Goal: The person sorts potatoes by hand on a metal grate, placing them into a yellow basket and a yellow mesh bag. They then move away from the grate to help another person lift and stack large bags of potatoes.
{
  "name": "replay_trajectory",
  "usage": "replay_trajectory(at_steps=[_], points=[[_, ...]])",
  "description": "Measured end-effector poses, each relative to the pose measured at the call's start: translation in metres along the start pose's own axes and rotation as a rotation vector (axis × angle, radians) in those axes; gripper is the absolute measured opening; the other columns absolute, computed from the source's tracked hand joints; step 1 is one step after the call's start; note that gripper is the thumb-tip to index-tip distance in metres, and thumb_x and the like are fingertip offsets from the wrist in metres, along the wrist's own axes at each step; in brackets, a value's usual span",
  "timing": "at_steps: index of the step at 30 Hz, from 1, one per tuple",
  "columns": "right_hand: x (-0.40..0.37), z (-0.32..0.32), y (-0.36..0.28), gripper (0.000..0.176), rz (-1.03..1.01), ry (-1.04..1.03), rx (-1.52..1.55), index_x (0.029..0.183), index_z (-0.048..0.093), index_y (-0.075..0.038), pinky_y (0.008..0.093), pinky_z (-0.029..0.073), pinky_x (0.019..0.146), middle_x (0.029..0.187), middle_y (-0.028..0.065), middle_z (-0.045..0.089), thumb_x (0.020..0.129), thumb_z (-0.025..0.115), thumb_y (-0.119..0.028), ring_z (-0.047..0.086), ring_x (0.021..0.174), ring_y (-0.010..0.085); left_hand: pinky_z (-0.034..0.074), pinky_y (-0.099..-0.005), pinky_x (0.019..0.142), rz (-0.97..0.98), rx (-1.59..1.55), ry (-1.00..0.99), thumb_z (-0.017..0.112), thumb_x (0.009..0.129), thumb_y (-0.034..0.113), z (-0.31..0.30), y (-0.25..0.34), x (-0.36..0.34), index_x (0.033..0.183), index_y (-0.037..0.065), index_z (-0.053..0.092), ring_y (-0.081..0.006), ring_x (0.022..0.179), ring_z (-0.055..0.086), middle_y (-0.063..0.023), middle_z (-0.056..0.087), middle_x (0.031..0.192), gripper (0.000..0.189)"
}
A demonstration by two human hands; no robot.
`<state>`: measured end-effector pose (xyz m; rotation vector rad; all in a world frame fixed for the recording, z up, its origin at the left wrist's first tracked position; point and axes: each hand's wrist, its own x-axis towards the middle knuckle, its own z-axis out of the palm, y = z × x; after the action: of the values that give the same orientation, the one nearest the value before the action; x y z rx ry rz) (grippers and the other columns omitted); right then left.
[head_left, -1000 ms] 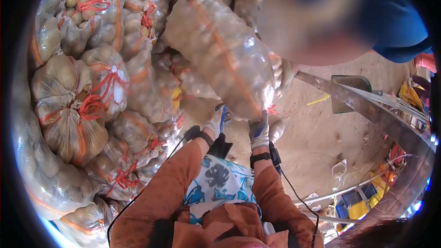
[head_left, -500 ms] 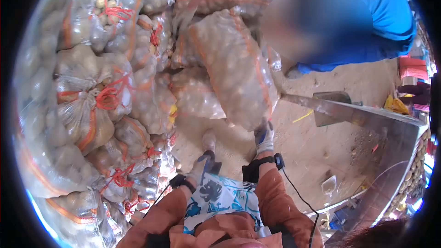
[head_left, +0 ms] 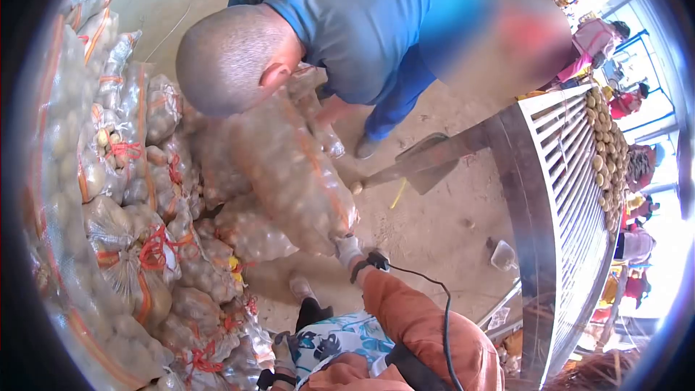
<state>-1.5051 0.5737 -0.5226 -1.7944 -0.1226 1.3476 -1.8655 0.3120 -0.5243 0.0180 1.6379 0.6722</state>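
A large clear sack of potatoes (head_left: 289, 166) with orange stripes hangs tilted over other sacks. My right hand (head_left: 347, 247), in a pale glove, is closed on its lower corner. A co-worker in a blue shirt (head_left: 362, 22) bends over the sack's upper end, with the grip mostly hidden. My left hand (head_left: 284, 353), also gloved, hangs low beside my patterned apron (head_left: 340, 340); its fingers are too unclear to read. Beneath the held sack lies another sack (head_left: 253, 232) on the floor.
Stacked potato sacks (head_left: 130, 261) with red ties fill the left side. On the right stands a slatted metal sorting table (head_left: 572, 174) with potatoes (head_left: 608, 145) along its far edge. A dustpan-like scoop (head_left: 427, 163) lies on the dirt floor. Several people are farther right.
The view has swung to the right, bringing the slatted table and more people into sight. The co-worker now leans over the sack's upper end. My right hand still grips its lower corner.
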Motion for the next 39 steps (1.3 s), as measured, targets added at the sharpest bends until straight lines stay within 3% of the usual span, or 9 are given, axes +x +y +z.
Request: replay_trajectory(at_steps=[4, 11, 14, 21, 23, 26, 30, 31, 39], points=[[-0.038, -0.003, 0.026, 0.021, 0.335, -0.085, 0.105, 0.071, 0.062, -0.016, 0.0345, 0.036, 0.036, 0.051, -0.0015, 0.050, 0.086, 0.074, -0.025, 0.046, 0.039, 0.0165, 0.056, -0.0322, 0.060, 0.022, 0.128, -0.005, 0.058, 0.094, 0.020, 0.000, 0.022, -0.031, 0.108, 0.008, 0.066, -0.0204, 0.059, 0.064, -0.0083, 0.068, 0.078, 0.020], [-0.057, 0.022, -0.031, 0.016, 0.186, 0.121, 0.109, 0.091, 0.058, -0.011, 0.0461, 0.041, 0.035, 0.059, 0.0093, 0.051, 0.090, 0.069, -0.023, 0.047, 0.038, 0.0299, 0.059, -0.0411, 0.069, 0.091, -0.072, -0.101, 0.059, 0.096, 0.027, 0.046, 0.096, -0.060, 0.114, 0.009, 0.063, -0.0299, 0.081, 0.069, -0.0151, 0.071, 0.098, 0.026], [-0.059, 0.014, -0.045, 0.015, 0.158, 0.133, 0.068, 0.097, 0.056, -0.010, 0.0477, 0.041, 0.036, 0.067, 0.0113, 0.055, 0.091, 0.067, -0.020, 0.052, 0.045, 0.0294, 0.060, -0.0374, 0.065, 0.075, -0.165, -0.094, 0.057, 0.097, 0.014, 0.068, 0.123, -0.073, 0.109, 0.008, 0.063, -0.0273, 0.074, 0.070, -0.0129, 0.069, 0.089, 0.015], [-0.083, 0.023, -0.038, 0.010, 0.253, 0.061, -0.091, 0.097, 0.055, -0.013, 0.0445, 0.039, 0.035, 0.066, 0.0074, 0.053, 0.093, 0.061, -0.019, 0.053, 0.048, 0.0280, 0.060, -0.0363, 0.068, 0.096, -0.217, -0.100, 0.061, 0.096, 0.022, 0.065, 0.109, -0.076, 0.108, 0.006, 0.063, -0.0274, 0.075, 0.071, -0.0135, 0.071, 0.093, 0.021], [-0.034, 0.001, 0.026, 0.012, 0.297, -0.268, 0.591, 0.090, 0.053, -0.018, 0.0417, 0.037, 0.034, 0.065, 0.0064, 0.052, 0.095, 0.058, -0.027, 0.049, 0.044, 0.0243, 0.060, -0.0355, 0.071, 0.086, -0.231, -0.115, 0.061, 0.097, 0.027, 0.064, 0.106, -0.070, 0.108, 0.007, 0.064, -0.0267, 0.077, 0.070, -0.0123, 0.072, 0.093, 0.023], [-0.084, 0.013, -0.045, 0.012, 0.082, -0.152, 0.081, 0.088, 0.054, -0.016, 0.0452, 0.037, 0.036, 0.067, 0.0067, 0.054, 0.094, 0.057, -0.027, 0.053, 0.049, 0.0275, 0.059, -0.0338, 0.071, 0.119, -0.221, -0.070, 0.060, 0.097, 0.029, 0.087, 0.132, -0.066, 0.107, 0.008, 0.066, -0.0245, 0.076, 0.070, -0.0109, 0.073, 0.092, 0.024], [-0.239, 0.011, -0.220, 0.013, -0.001, -0.133, -0.044, 0.087, 0.054, -0.018, 0.0373, 0.037, 0.042, 0.065, 0.0030, 0.054, 0.094, 0.060, -0.026, 0.053, 0.051, 0.0238, 0.056, -0.0326, 0.081, 0.094, -0.387, 0.034, 0.056, 0.099, 0.041, 0.129, 0.199, -0.073, 0.110, 0.011, 0.068, -0.0192, 0.091, 0.068, -0.0047, 0.070, 0.104, 0.034], [-0.307, 0.001, -0.270, 0.013, -0.045, -0.129, 0.000, 0.088, 0.053, -0.017, 0.0376, 0.037, 0.042, 0.064, 0.0032, 0.054, 0.095, 0.060, -0.026, 0.054, 0.051, 0.0238, 0.054, -0.0344, 0.086, 0.399, -0.829, -0.359, 0.055, 0.099, 0.047, 0.152, 0.193, -0.028, 0.118, 0.011, 0.066, -0.0181, 0.094, 0.065, -0.0032, 0.069, 0.107, 0.042], [-0.541, -0.091, -0.406, 0.023, -0.255, -0.249, -0.306, 0.087, 0.064, -0.009, 0.0305, 0.044, 0.045, 0.067, 0.0013, 0.058, 0.093, 0.065, -0.031, 0.056, 0.053, 0.0140, 0.050, -0.0376, 0.095, 0.501, -0.223, -0.950, 0.056, 0.098, 0.043, 0.316, 0.413, -0.181, 0.133, 0.009, 0.057, -0.0221, 0.103, 0.064, -0.0071, 0.066, 0.119, 0.049]])
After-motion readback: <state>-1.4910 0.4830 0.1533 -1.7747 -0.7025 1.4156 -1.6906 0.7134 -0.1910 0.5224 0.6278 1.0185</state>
